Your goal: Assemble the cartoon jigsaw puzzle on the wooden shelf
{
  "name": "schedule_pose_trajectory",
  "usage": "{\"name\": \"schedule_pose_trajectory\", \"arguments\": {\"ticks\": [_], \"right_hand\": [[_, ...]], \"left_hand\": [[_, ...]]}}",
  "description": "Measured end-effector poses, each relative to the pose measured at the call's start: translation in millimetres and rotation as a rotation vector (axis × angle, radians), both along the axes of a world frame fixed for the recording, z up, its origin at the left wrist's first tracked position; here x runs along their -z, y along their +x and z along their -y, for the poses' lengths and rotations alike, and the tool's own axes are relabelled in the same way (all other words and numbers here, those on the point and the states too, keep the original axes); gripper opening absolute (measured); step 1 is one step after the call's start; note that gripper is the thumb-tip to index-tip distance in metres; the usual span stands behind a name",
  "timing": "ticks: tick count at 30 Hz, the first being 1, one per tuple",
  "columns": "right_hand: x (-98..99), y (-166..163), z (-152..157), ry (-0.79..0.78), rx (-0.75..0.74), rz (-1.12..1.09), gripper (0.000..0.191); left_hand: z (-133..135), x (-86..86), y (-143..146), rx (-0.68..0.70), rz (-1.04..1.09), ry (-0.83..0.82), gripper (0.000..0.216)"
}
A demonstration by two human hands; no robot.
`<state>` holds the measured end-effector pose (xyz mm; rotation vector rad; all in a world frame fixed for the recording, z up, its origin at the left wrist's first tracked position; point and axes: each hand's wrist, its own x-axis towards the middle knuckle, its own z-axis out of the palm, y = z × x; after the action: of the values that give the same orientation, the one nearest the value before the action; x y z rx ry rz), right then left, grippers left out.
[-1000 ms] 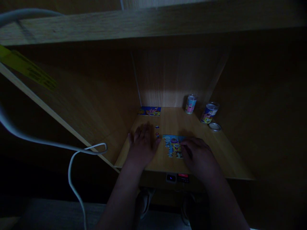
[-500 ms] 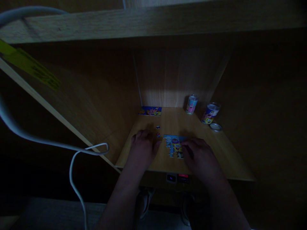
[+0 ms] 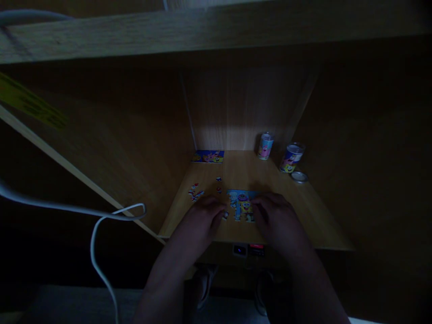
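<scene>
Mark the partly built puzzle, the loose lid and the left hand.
Puzzle [image 3: 246, 207], head view, on the yellow face.
Lid [image 3: 299, 177], head view, middle of its upper side.
Left hand [image 3: 205, 216], head view, back of the hand.

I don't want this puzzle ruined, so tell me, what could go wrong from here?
The right hand is at the right side of the partly joined puzzle, so a nudge might push pieces apart. A small piece lies by the left hand, toward the front of the shelf, and could get knocked off. The light is dim, so the loose pieces farther left might be overlooked.
</scene>
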<state>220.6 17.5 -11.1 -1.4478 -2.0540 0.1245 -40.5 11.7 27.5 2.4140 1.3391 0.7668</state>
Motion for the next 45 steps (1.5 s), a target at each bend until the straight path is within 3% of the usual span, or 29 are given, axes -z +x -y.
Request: {"name": "schedule_pose_trajectory", "arguments": {"ticks": [10, 17, 23, 32, 45], "right_hand": [[-0.8, -1.1, 0.4, -0.008, -0.001, -0.019, 0.015], [-1.4, -1.0, -0.3, 0.003, 0.001, -0.009, 0.014], [-3.6, -1.5, 0.9, -0.002, 0.001, -0.009, 0.015], [-3.5, -2.1, 1.2, 0.001, 0.005, -0.002, 0.016], [-2.9, -1.4, 1.3, 0.006, 0.007, 0.012, 0.015]], "left_hand": [[-4.7, 0.7, -3.9, 0.050, -0.014, -0.118, 0.014], [-3.9, 3.9, 8.8, 0.011, 0.168, -0.191, 0.013], [-1.9, 10.4, 31.4, 0.062, 0.300, -0.172, 0.018], [-2.9, 11.1, 36.8, 0.107, 0.267, -0.074, 0.020], [-6.2, 17.8, 41.8, 0.062, 0.203, 0.011, 0.020]]}}
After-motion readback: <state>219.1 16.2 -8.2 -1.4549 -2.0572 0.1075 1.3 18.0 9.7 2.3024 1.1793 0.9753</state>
